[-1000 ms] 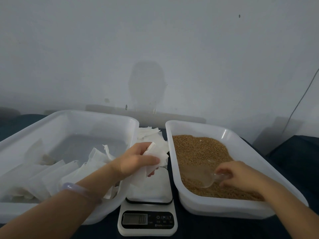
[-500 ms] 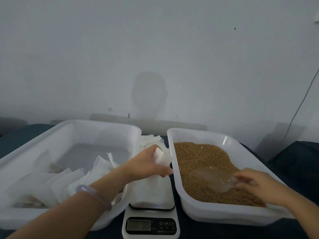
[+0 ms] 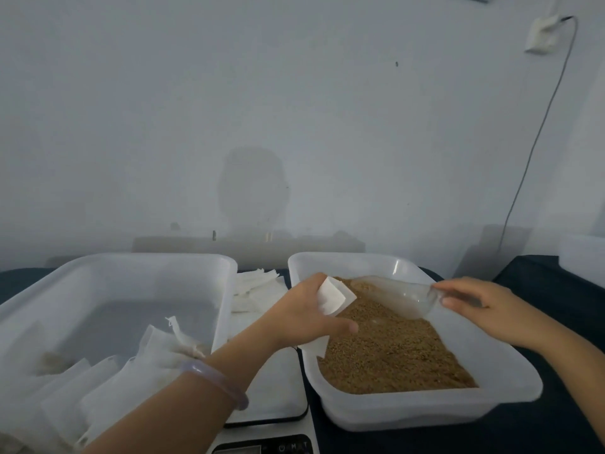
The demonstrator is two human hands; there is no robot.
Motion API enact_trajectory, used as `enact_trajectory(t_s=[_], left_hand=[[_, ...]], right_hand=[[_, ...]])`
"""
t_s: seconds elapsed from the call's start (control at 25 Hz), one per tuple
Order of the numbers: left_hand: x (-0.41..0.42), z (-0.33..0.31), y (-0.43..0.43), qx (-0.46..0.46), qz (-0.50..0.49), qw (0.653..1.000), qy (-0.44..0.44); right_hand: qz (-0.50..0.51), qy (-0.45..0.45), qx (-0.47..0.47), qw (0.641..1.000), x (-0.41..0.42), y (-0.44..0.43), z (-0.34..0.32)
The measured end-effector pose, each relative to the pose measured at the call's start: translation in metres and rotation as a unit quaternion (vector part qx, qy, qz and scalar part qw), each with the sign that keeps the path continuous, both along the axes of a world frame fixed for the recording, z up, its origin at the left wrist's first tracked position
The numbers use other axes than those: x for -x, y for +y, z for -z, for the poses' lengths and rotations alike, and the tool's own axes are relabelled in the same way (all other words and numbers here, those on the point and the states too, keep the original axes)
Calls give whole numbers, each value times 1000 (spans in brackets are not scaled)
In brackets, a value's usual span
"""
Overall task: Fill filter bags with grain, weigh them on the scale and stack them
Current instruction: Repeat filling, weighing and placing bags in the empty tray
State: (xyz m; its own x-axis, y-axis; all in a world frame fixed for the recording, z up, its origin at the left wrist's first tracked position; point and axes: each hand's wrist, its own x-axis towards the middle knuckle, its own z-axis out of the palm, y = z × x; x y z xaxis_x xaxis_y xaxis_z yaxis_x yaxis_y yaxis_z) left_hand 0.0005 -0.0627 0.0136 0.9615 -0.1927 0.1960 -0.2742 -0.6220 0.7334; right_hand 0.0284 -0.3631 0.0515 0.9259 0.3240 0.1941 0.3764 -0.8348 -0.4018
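Starting left: bags [image 3: 65, 398] pile up well left of the grain tub [image 3: 425, 409], left hand [image 3: 304, 319] pinches a filter bag [image 3: 332, 296] over that tub's left side, clear scoop [image 3: 402, 298] sits above its grain [image 3: 393, 355], handle pinched by the right hand [image 3: 484, 309]; I'd tip slowly, lip inside the bag mouth

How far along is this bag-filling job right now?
Done: several white bags lie in the left tub, some seemingly filled. In hand: the left hand holds an open bag over the grain tub, and the right hand holds a clear scoop pointed at its mouth. Left: this bag is not yet weighed on the scale, and a pile of empty bags waits behind it.
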Motion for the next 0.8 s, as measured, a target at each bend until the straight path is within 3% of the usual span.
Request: enact_trajectory(t_s=[0.2, 0.48, 0.8], left_hand=[[-17, 12, -34, 73, -11, 997, 1], [-23, 34, -39, 59, -32, 998, 9], [-22, 38, -44, 21, -63, 998, 22]], right_hand=[[-25, -17, -24, 999, 0, -14, -27], [-39, -78, 197, 977, -13, 4, -33], [-40, -183, 247, 951, -21, 19, -53]])
